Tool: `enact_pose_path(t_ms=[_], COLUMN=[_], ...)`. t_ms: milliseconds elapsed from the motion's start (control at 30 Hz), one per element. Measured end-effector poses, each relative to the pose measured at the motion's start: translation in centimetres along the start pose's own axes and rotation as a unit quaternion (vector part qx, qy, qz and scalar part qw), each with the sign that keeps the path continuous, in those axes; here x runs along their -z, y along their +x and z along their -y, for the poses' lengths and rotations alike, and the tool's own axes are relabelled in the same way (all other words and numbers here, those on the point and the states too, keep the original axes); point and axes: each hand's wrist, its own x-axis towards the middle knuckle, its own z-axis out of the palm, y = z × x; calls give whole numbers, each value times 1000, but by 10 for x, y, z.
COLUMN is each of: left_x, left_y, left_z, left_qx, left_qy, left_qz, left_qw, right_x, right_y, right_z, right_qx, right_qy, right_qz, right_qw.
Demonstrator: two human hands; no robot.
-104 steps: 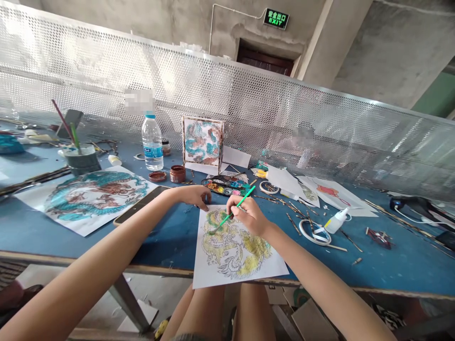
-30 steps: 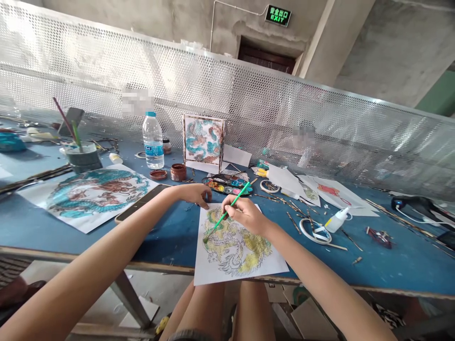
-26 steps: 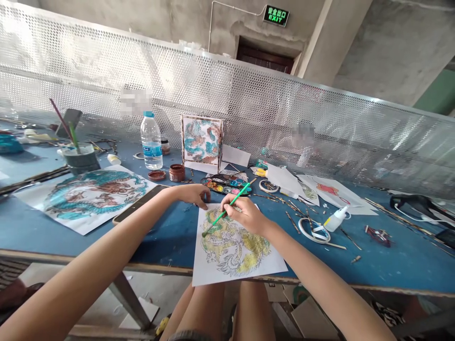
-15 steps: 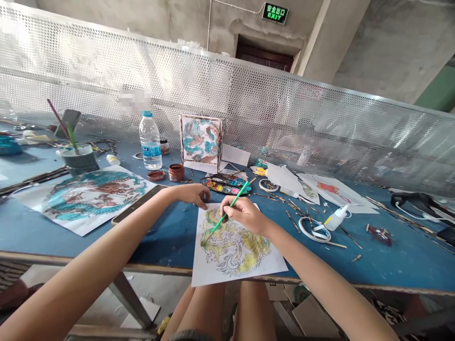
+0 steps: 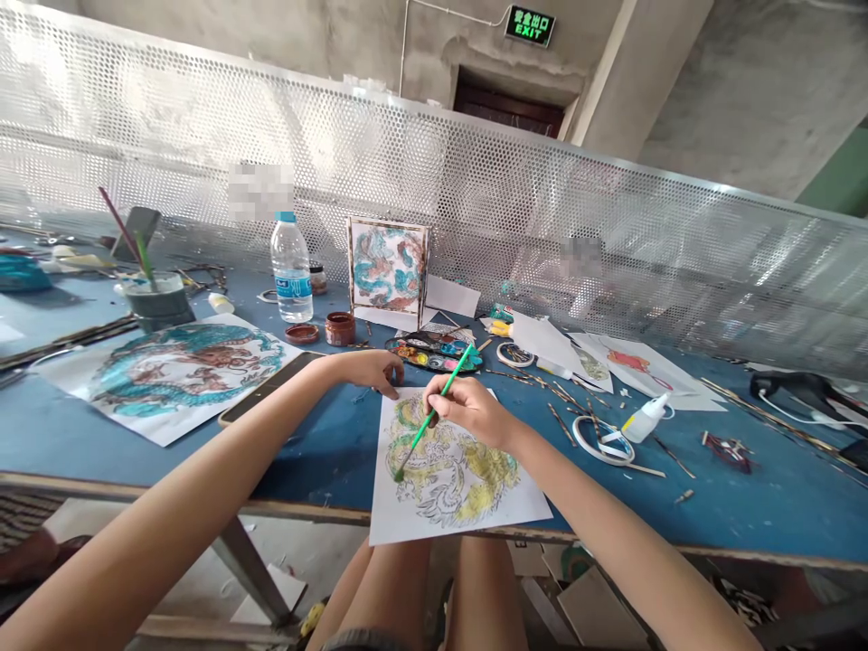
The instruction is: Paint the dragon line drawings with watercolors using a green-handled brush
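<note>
My right hand (image 5: 467, 409) is closed round a slim green paintbrush (image 5: 444, 389). The brush slants down to the left, its tip at the left side of a dragon drawing on a white sheet (image 5: 389, 517). Yellow and green paint covers parts of the black outlines. My left hand (image 5: 376, 369) rests by the sheet's top left corner, with its fingers loosely bent and apart and nothing in them. Just beyond both hands lies a paint palette (image 5: 413, 356) with several colours.
Left of the sheet lie a phone (image 5: 234, 414) and a teal dragon painting (image 5: 169, 432). Farther back stand a cup (image 5: 159, 303), a water bottle (image 5: 291, 271), a brown paint jar (image 5: 340, 329) and a framed picture (image 5: 390, 269). A glue bottle (image 5: 644, 418) and twigs (image 5: 562, 423) are on the right.
The brush tip has shifted slightly down along the drawing's left side, still in my right hand. My left hand stays in place; the whole view has shifted a little.
</note>
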Motion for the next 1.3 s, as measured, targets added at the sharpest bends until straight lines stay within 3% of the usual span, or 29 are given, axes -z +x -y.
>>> enact_pose_path(t_ms=[267,400,533,767,967,1067,1167,1300], left_x=[-1,0,1,0,1,1,1,0], left_y=[2,1,0,0,0,-1,-1,0], left_z=[4,1,-1,1,-1,-2,-2,0], left_qx=[-12,-8,-4,1,-5,-2,2,-1], left_qy=[0,4,3,-7,3,5,3,-3], left_qz=[2,4,2,2,3,3,3,1], left_qw=[1000,1000,1000,1000,1000,1000,1000,1000], right_x=[1,6,7,0,2,7,7,-1], right_y=[1,0,0,1,2,1,0,0], right_z=[3,5,5,-1,2,2,1,1], right_qx=[35,35,11,0,30,29,5,-1], right_qy=[-98,-25,44,19,-80,-28,52,21], right_qz=[-36,-50,-9,11,-40,-60,-18,-1], right_qw=[994,998,999,1000,996,997,998,1000])
